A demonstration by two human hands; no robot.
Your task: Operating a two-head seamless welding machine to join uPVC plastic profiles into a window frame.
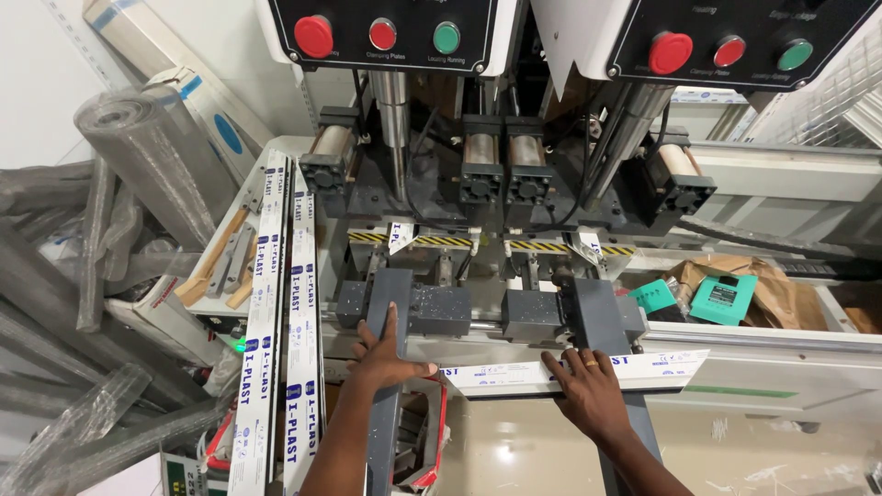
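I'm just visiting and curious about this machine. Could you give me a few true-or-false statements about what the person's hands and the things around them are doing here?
1. The left hand rests on a grey clamp block. True.
2. The right hand holds a green box. False: it presses on a white profile strip; the green boxes lie apart to the right.
3. Each control panel shows red and green buttons. True.
4. The long white profiles at left stand upright. False: they lie flat.

Bright, even overhead light; glare on the glossy floor [505,450] near; sharp focus, with wide-angle bending at the edges.
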